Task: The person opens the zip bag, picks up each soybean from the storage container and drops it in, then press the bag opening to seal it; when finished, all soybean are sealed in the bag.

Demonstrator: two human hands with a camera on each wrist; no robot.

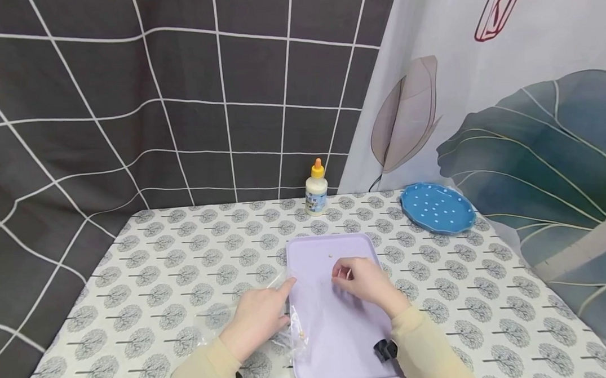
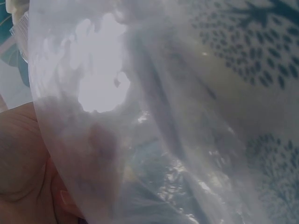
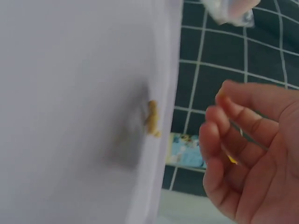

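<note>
My left hand [image 1: 261, 310] grips a clear plastic bag [image 1: 305, 307] at the left edge of the lilac tray [image 1: 347, 345]. Its index finger points forward. In the left wrist view, the glossy bag [image 2: 154, 140] covers most of the picture and part of that hand [image 2: 23, 172]. A few tiny yellowish pieces [image 1: 301, 334] show at the bag's lower part. Over the tray's middle, my right hand [image 1: 361, 279] has thumb and index tips together; in the right wrist view, this hand [image 3: 252, 154] seems to pinch a tiny yellowish piece. One small pale piece [image 1: 330, 256] lies on the tray.
Behind the tray stands a glue bottle [image 1: 315, 191] with a yellow and orange cap. A blue dotted plate [image 1: 438, 208] sits at the back right. A black clip-like object [image 1: 385, 350] shows beside the right sleeve. The tree-patterned tablecloth [image 1: 160, 291] meets a dark checked curtain [image 1: 189, 132].
</note>
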